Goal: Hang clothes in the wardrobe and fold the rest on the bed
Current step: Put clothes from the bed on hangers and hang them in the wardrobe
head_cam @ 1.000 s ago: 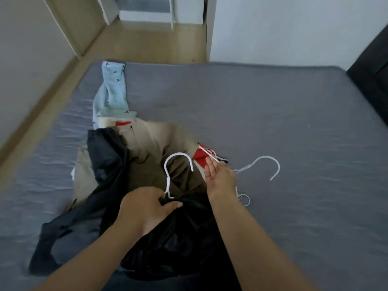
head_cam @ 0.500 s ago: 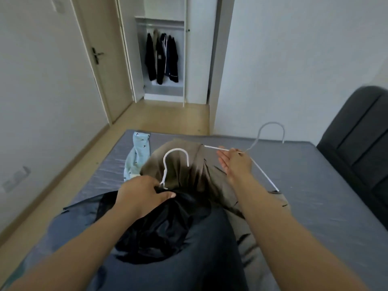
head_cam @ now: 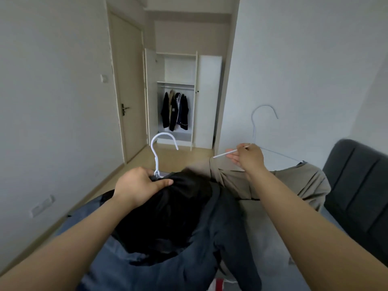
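Carrying seemed the step in hand. The left hand (head_cam: pixel 138 185) gripped the neck of the white plastic hanger (head_cam: pixel 155 158) together with the black garment (head_cam: pixel 168 217). The right hand (head_cam: pixel 249 157) pinched one arm of the thin wire hanger (head_cam: pixel 253 129) bearing the beige garment (head_cam: pixel 294 181), both above the bed (head_cam: pixel 262 227). Next, I judge, each hook needed the rail of the open wardrobe (head_cam: pixel 210 101) across the room. Cloth hid the white hanger's shoulders, and a red item (head_cam: pixel 218 284) was cut off below.
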Motion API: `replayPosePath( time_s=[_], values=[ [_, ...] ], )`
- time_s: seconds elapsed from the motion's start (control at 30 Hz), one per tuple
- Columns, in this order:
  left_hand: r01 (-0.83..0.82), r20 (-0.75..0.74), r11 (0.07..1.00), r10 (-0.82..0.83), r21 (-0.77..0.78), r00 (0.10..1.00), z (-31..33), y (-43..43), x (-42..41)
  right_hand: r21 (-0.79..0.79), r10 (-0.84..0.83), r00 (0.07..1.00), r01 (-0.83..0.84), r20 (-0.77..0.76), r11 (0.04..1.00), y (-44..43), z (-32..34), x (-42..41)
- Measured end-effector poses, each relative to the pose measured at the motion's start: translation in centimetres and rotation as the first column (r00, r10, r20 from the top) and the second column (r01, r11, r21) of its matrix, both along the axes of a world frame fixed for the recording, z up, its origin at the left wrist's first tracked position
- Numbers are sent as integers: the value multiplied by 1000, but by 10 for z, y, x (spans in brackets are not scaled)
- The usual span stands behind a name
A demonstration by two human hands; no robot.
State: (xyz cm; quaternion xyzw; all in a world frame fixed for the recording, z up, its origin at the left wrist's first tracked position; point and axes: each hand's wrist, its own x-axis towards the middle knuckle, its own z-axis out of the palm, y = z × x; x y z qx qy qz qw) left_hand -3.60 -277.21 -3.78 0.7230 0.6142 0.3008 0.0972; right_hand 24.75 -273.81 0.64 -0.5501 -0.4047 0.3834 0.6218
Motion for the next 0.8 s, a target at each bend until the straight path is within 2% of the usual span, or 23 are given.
replayPosePath(
  time_s=[0.13, 0.4, 0.63, 0.8],
  values=[
    [-19, 29, 1000, 19, 10, 999, 12, -48, 17, 30, 51, 998, -52, 39, 998, -42, 24, 21],
    [-183, 57, 983, 184, -28, 981, 6, -104, -3, 23, 214, 974, -216, 72, 976, -87, 32, 15],
    [-322, -56, 947, 320, -22, 946, 0, -142, -68, -50, 340, 934, -337, 106, 940, -89, 18, -59],
    [-398, -71, 913, 393, -91, 917, -20, -183, -152, -92, 418, 901, -410, 111, 908, -88, -1, -141]
  ],
)
